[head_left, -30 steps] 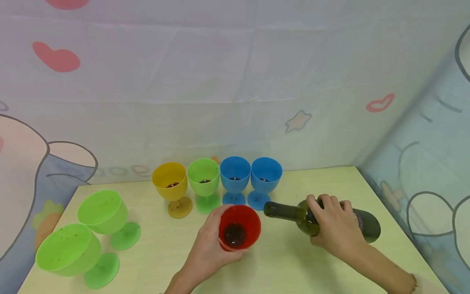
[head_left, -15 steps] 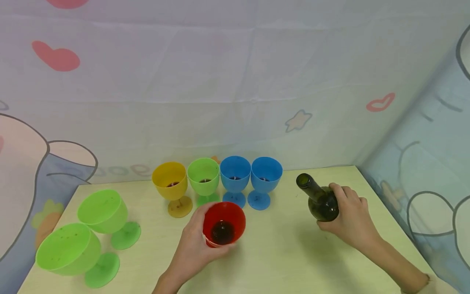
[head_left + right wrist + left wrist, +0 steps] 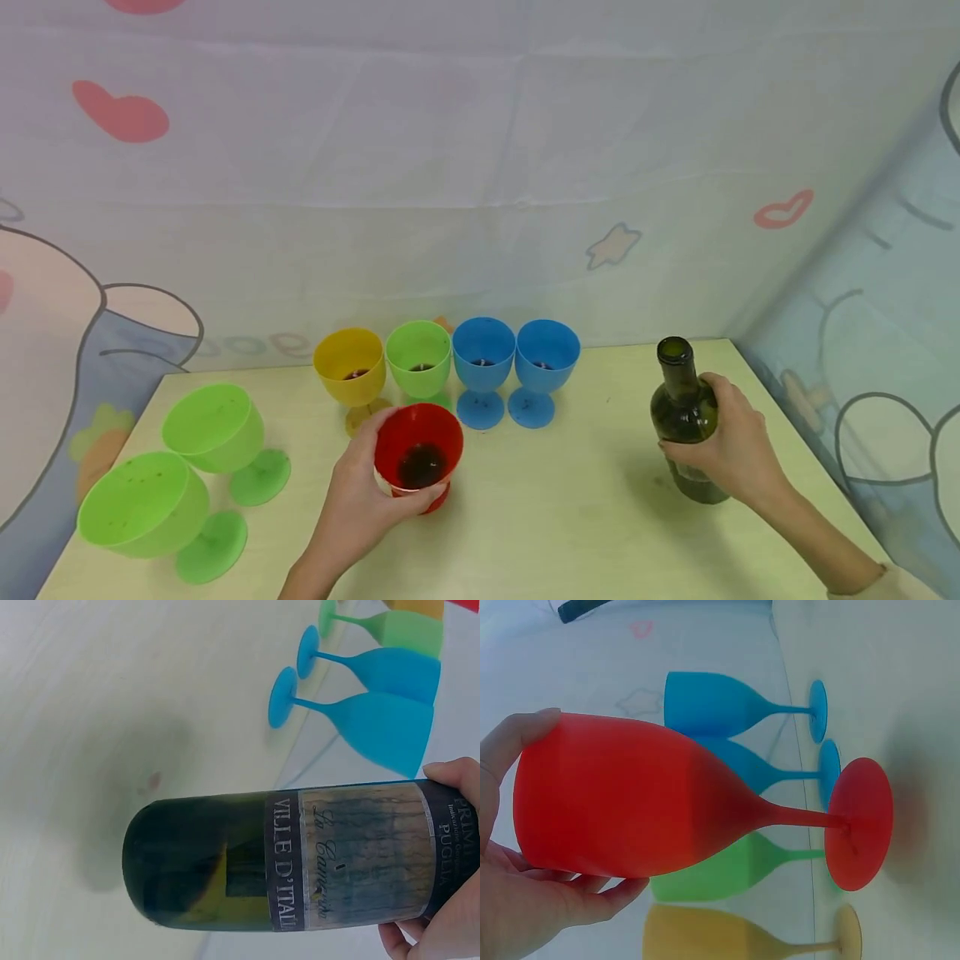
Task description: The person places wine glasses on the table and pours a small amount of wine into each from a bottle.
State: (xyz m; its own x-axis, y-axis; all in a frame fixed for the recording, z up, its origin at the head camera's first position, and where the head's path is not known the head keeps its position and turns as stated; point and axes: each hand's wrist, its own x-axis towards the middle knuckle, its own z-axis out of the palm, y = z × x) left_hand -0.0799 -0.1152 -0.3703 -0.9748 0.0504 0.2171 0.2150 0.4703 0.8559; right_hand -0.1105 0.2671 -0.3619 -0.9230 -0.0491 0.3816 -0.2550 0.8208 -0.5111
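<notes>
My left hand (image 3: 356,492) grips the bowl of a red wine goblet (image 3: 396,437), with dark liquid in its bottom. In the left wrist view the red goblet's round foot (image 3: 859,825) shows close over the table, a shadow beside it. On the right, my right hand (image 3: 738,450) holds a dark green wine bottle (image 3: 681,417) by its upper body. The bottle stands nearly upright, its uncorked mouth upward. A label (image 3: 360,859) with printed words wraps its side in the right wrist view, and its base (image 3: 150,862) is close above the tabletop.
Along the back stand a yellow goblet (image 3: 350,367), a green goblet (image 3: 418,358) and two blue goblets, one (image 3: 483,354) beside the other (image 3: 547,354), each with some dark liquid. Two green goblets (image 3: 213,427) (image 3: 142,504) stand at left. A patterned cloth (image 3: 450,167) hangs behind the table.
The bottle has turned from nearly horizontal to nearly upright and moved right, away from the red goblet. My left hand has carried the red goblet left, in front of the yellow and green ones.
</notes>
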